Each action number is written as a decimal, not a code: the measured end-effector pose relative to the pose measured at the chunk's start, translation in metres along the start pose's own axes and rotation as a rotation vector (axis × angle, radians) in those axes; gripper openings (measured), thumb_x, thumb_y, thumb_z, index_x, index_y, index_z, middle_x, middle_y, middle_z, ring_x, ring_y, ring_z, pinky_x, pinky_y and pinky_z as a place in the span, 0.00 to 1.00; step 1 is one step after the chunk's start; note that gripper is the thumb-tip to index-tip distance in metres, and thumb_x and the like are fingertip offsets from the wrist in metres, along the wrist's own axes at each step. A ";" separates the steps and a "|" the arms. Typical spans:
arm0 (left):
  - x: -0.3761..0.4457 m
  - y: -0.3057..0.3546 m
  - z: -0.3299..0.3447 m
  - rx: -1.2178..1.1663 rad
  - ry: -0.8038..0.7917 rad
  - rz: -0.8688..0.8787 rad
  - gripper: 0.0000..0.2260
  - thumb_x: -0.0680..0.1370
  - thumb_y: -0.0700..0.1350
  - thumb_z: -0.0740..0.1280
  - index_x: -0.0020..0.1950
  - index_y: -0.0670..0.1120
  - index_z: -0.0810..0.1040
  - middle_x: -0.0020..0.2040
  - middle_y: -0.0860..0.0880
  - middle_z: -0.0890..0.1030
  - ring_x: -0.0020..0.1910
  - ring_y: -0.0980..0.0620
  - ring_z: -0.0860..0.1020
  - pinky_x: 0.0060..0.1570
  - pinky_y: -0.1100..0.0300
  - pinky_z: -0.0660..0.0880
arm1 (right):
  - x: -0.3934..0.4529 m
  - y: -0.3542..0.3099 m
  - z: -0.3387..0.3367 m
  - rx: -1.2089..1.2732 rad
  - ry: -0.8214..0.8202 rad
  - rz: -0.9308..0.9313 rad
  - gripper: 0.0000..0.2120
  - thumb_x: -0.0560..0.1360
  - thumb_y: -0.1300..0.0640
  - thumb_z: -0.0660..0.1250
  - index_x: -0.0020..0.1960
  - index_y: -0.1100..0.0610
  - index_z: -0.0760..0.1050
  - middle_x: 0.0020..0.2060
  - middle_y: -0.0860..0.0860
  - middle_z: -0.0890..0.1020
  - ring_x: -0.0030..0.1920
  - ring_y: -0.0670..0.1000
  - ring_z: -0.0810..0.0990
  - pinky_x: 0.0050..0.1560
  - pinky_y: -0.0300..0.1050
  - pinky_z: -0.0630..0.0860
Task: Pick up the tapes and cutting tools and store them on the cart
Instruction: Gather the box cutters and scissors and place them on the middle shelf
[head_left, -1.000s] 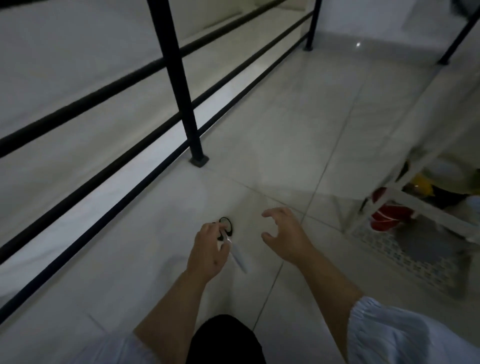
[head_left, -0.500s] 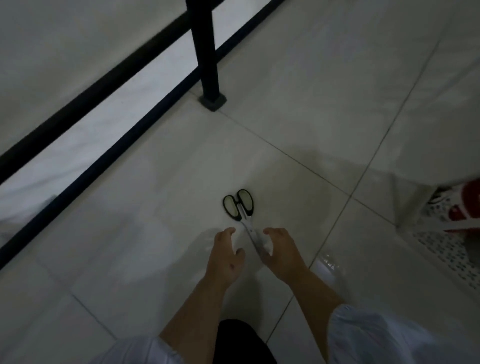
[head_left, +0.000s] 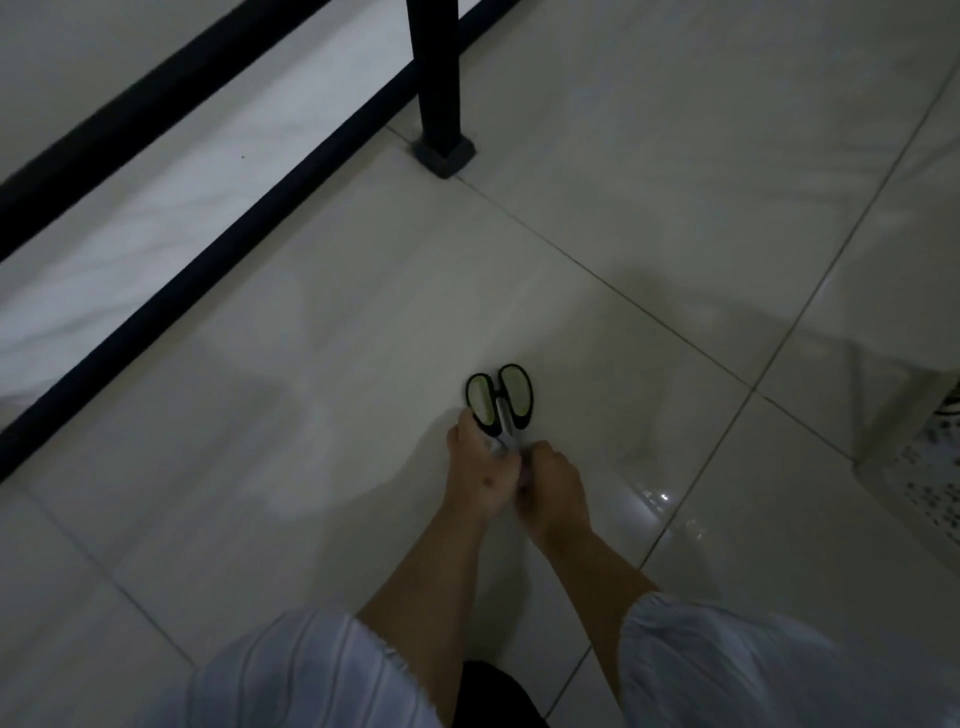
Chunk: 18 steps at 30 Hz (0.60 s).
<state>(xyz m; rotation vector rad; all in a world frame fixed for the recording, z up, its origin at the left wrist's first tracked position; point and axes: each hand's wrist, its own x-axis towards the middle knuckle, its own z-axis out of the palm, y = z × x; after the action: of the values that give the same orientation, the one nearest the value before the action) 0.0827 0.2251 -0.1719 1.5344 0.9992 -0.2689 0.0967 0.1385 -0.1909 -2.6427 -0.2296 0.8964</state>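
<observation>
A pair of scissors (head_left: 501, 400) with black looped handles lies on the pale tiled floor, handles pointing away from me. My left hand (head_left: 480, 470) and my right hand (head_left: 550, 483) have come together over the blade end, fingers curled around it. The blades are hidden under my fingers. Only the two handle loops show beyond my knuckles.
A black metal railing (head_left: 208, 244) runs diagonally along the left, with an upright post and its foot (head_left: 444, 150) just beyond the scissors. A white perforated cart shelf (head_left: 930, 478) shows at the right edge. Open floor tiles lie all around.
Both hands closed in from either side of the scissors and now grip the blade end together. The view has dropped lower and closer to the floor.
</observation>
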 end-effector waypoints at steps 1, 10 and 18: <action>-0.002 0.002 0.000 -0.020 -0.003 -0.025 0.16 0.73 0.36 0.66 0.59 0.43 0.67 0.51 0.44 0.74 0.41 0.50 0.77 0.35 0.65 0.76 | 0.000 -0.001 -0.002 0.012 -0.021 -0.002 0.08 0.75 0.65 0.57 0.52 0.64 0.72 0.52 0.61 0.78 0.54 0.60 0.76 0.51 0.48 0.70; -0.036 0.030 0.009 -0.012 -0.045 0.051 0.26 0.77 0.36 0.60 0.74 0.48 0.58 0.70 0.45 0.61 0.50 0.55 0.70 0.55 0.63 0.67 | -0.026 0.000 -0.051 0.271 -0.015 -0.236 0.10 0.71 0.66 0.64 0.49 0.60 0.81 0.38 0.55 0.83 0.37 0.50 0.78 0.37 0.34 0.71; -0.089 0.105 0.041 -0.037 -0.161 0.361 0.23 0.75 0.33 0.62 0.68 0.49 0.67 0.48 0.47 0.77 0.52 0.48 0.78 0.55 0.52 0.77 | -0.066 0.038 -0.149 0.317 0.107 -0.341 0.14 0.69 0.58 0.72 0.54 0.57 0.78 0.38 0.49 0.74 0.39 0.51 0.76 0.43 0.42 0.73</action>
<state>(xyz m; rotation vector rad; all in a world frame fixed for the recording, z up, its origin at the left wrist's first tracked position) 0.1185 0.1595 -0.0492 1.6003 0.5848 -0.1155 0.1375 0.0465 -0.0576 -2.2597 -0.4540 0.6190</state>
